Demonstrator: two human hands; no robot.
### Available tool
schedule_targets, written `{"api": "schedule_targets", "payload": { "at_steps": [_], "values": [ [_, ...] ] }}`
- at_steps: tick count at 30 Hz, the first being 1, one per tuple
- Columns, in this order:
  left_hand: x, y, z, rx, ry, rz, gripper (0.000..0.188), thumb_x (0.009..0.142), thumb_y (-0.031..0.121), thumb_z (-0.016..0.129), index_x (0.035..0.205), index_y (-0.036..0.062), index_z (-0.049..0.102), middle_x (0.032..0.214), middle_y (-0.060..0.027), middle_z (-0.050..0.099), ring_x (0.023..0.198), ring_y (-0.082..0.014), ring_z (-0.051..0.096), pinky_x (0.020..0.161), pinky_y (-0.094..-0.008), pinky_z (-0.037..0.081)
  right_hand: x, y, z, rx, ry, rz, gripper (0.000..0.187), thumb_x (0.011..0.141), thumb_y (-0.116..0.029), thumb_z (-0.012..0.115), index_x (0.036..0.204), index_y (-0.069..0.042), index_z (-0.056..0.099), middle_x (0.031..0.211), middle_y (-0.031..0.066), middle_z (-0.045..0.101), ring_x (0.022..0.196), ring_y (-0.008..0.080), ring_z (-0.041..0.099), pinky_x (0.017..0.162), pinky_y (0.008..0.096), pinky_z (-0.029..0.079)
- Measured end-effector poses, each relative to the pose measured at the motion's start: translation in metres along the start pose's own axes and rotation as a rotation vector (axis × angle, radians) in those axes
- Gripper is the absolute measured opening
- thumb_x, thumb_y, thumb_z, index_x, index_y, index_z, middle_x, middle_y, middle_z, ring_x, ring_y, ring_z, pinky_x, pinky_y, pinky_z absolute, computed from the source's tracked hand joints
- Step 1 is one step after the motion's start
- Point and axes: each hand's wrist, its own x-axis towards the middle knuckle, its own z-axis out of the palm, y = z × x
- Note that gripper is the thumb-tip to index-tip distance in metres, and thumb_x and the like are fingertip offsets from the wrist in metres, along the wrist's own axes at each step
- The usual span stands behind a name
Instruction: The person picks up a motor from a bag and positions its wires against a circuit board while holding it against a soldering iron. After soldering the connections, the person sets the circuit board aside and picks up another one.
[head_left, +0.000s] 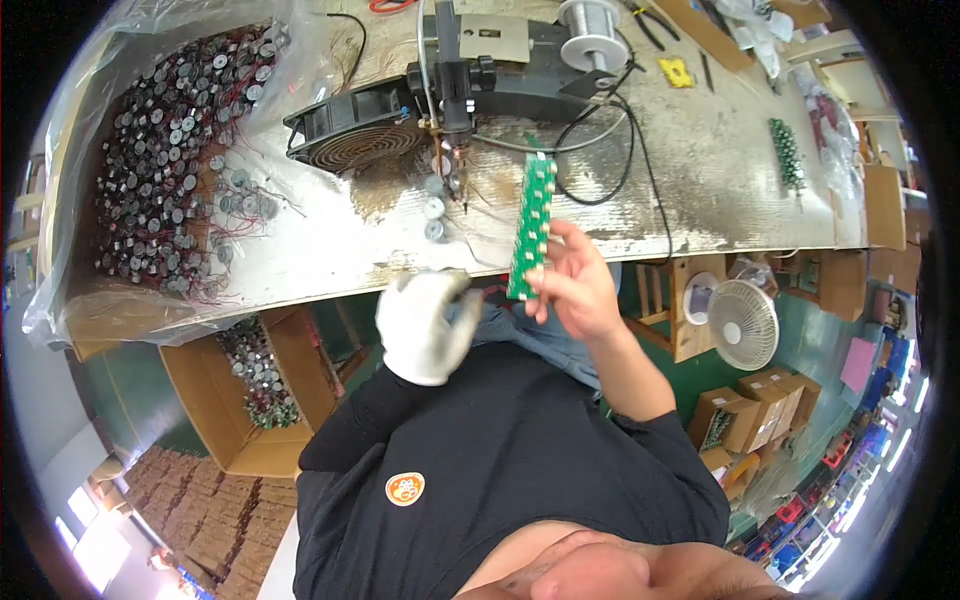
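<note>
In my bare right hand, thumb and fingers pinch the lower end of a long green circuit board, held tilted over the bench's front edge. Small pale parts line the board. My left hand, in a white glove, is curled just below the bench edge, left of the board. Its fingertips are dark and partly blurred, and what they hold is hidden. Beyond both hands stands a soldering fixture with a downward tip. Small round silver motors lie beside it on the bench.
A large heap of wired small motors lies in plastic at left. A black fan, a solder wire spool and a black cable occupy the back. Below are a cardboard box and a white fan. More green boards lie right.
</note>
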Motion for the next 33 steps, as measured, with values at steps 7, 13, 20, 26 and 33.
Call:
{"api": "schedule_targets", "payload": {
  "at_steps": [7, 13, 20, 26, 33],
  "values": [
    [0.028, 0.052, 0.057, -0.062, 0.069, 0.108, 0.042, 0.068, 0.017, 0.065, 0.109, 0.0077, 0.061, 0.115, -0.0123, 0.057, 0.105, -0.0331, 0.053, 0.090, -0.0431, 0.042, -0.069, -0.016, 0.003, -0.104, 0.029, -0.202, 0.049, 0.078, 0.013, 0.058, 0.122, -0.002, 0.041, 0.100, 0.0143, 0.059, 0.061, 0.0166, 0.063, 0.043, 0.0234, 0.049],
    [0.038, 0.095, 0.081, -1.068, -0.155, -0.295, 0.019, 0.087, 0.015, 0.067, 0.100, 0.0021, 0.067, 0.088, -0.0035, 0.067, 0.079, -0.0107, 0.060, 0.069, -0.0259, 0.047, -0.065, -0.061, -0.051, -0.374, 0.346, -0.746, 0.035, 0.093, -0.010, 0.053, 0.126, -0.001, 0.046, 0.115, 0.0111, 0.057, 0.096, 0.0120, 0.055, 0.081, 0.0244, 0.043],
    [0.080, 0.100, 0.090, -0.905, -0.336, -0.202, 0.025, 0.078, 0.008, 0.073, 0.100, 0.0000, 0.063, 0.083, -0.0040, 0.066, 0.077, -0.0099, 0.060, 0.068, -0.0242, 0.047, -0.036, -0.095, -0.071, 0.050, 0.033, -0.553, 0.005, 0.090, -0.009, 0.061, 0.092, -0.006, 0.057, 0.085, 0.0021, 0.060, 0.073, 0.0099, 0.059, 0.062, 0.0249, 0.050],
    [0.094, 0.096, 0.111, -1.063, -0.198, -0.420, 0.027, 0.083, 0.008, 0.070, 0.106, -0.0014, 0.061, 0.098, -0.0063, 0.065, 0.086, -0.0123, 0.061, 0.076, -0.0253, 0.048, 0.008, -0.088, -0.083, 0.334, 0.022, -0.306, 0.013, 0.086, -0.015, 0.068, 0.086, -0.007, 0.058, 0.075, 0.0005, 0.060, 0.062, 0.0095, 0.060, 0.056, 0.0236, 0.050],
    [0.104, 0.071, 0.123, -1.162, -0.096, -0.530, 0.024, 0.082, 0.009, 0.070, 0.103, -0.0001, 0.063, 0.100, -0.0075, 0.066, 0.085, -0.0166, 0.063, 0.079, -0.0305, 0.050, 0.035, -0.083, -0.086, 0.260, 0.032, -0.211, 0.016, 0.083, -0.019, 0.071, 0.082, -0.009, 0.059, 0.076, 0.0011, 0.063, 0.062, 0.0113, 0.061, 0.058, 0.0244, 0.053]
  ]
}}
